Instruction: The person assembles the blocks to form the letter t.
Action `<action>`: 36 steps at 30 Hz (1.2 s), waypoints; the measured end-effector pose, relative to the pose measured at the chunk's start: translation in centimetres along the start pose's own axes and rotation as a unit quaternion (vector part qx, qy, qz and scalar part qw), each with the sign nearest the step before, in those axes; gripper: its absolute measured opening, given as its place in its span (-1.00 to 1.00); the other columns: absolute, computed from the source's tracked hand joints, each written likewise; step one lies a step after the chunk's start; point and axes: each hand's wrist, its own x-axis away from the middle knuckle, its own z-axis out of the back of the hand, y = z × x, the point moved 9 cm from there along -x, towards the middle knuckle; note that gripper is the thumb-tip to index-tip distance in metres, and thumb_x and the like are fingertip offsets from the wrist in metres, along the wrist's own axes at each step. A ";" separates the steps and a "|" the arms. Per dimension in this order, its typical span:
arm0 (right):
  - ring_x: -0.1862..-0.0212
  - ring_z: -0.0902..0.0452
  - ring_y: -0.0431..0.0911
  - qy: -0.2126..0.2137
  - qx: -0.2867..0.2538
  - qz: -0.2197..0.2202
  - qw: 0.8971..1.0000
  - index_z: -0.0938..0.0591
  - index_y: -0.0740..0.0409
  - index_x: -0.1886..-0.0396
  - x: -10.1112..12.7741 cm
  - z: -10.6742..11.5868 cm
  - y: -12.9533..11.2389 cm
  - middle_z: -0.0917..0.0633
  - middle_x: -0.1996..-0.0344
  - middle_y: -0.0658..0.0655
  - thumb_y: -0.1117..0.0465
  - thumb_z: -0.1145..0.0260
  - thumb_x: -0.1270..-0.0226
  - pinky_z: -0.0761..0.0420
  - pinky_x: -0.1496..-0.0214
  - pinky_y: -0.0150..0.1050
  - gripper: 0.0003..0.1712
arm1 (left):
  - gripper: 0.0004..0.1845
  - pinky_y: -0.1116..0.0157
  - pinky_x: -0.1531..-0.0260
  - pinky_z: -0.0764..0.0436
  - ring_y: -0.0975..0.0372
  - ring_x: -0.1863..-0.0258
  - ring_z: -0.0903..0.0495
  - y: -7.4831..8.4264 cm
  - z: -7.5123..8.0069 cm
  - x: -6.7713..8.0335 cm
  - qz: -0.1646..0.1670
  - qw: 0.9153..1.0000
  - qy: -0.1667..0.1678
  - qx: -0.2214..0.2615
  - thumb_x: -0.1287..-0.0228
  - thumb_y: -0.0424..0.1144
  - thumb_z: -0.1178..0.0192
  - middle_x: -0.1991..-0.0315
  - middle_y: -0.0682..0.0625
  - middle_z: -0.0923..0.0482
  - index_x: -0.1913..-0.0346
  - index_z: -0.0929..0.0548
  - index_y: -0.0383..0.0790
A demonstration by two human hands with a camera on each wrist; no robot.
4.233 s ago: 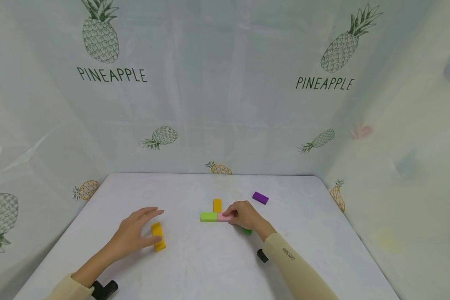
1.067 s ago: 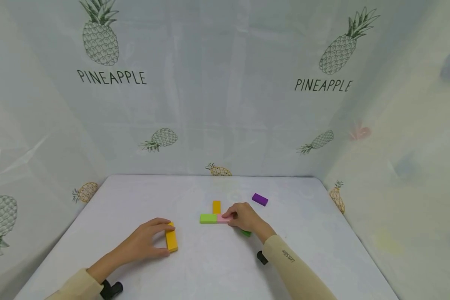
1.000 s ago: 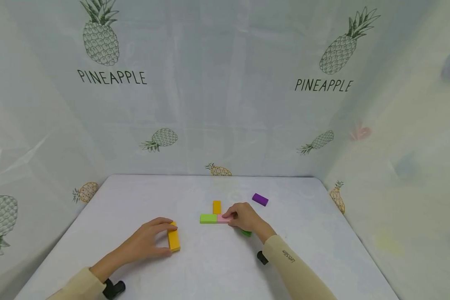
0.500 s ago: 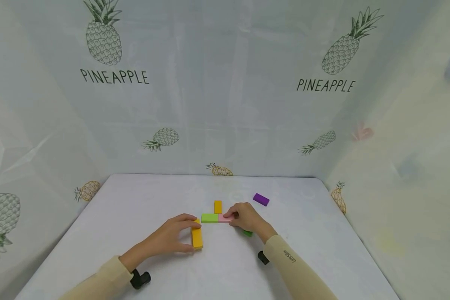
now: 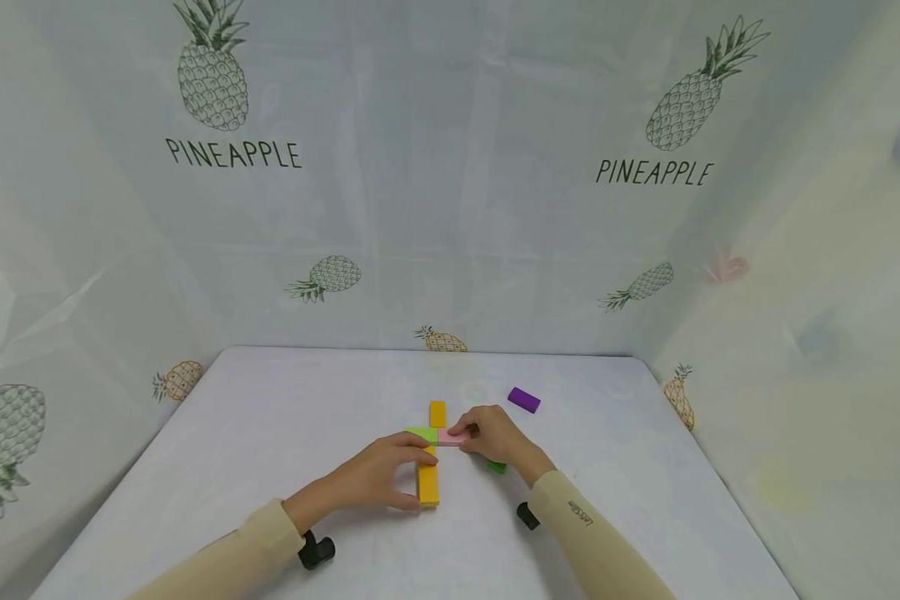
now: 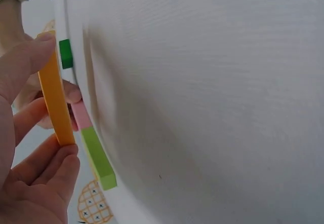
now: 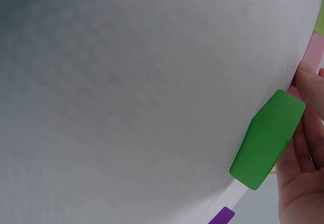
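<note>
My left hand point(image 5: 378, 472) pinches a long yellow block point(image 5: 428, 486) by its two ends, thumb at the near end and fingertips at the far end. In the left wrist view this yellow block point(image 6: 54, 92) hangs between thumb and fingers, apart from the table. My right hand point(image 5: 492, 433) pinches a pink block point(image 5: 451, 437) lying on the table. A light green block point(image 6: 99, 158) touches the pink one end to end. Behind these two stands a small yellow-orange block point(image 5: 437, 413). A green block point(image 7: 267, 140) lies beside my right hand, partly hidden in the head view.
A purple block point(image 5: 524, 400) lies farther back on the right of the white table point(image 5: 300, 392). A pineapple-printed sheet point(image 5: 420, 167) hangs behind and along both sides. Black wrist devices point(image 5: 317, 551) sit on both wrists.
My left hand has taken hold of the long yellow block and carried it right, to just in front of the light green block. My right hand has stayed on the pink block.
</note>
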 end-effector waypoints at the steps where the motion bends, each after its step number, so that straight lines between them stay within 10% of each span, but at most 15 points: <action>1: 0.23 -0.49 -0.27 0.000 0.000 -0.003 1.000 -0.77 -0.12 0.09 0.0 0.0 0.1 -0.71 0.21 -0.17 0.23 -0.47 -0.18 -0.56 0.08 -0.39 -0.72 | -0.39 0.03 -0.23 -0.46 0.17 -0.25 -0.41 0.1 -0.1 -0.1 -0.002 1.000 -0.002 -0.002 -0.02 0.16 -0.45 -0.28 0.07 -0.44 -0.18 -0.61 0.13; 36: 0.22 -0.50 -0.25 -0.004 -0.008 -0.014 1.000 -0.77 -0.12 0.08 0.2 0.0 0.0 -0.70 0.20 -0.17 0.22 -0.47 -0.19 -0.57 0.05 -0.37 -0.72 | -0.34 0.10 -0.27 -0.43 0.16 -0.35 -0.35 1.0 -3.1 0.6 -0.027 0.995 -0.028 -0.093 -0.24 0.15 -0.28 -0.41 0.05 -0.33 -0.36 -0.47 0.00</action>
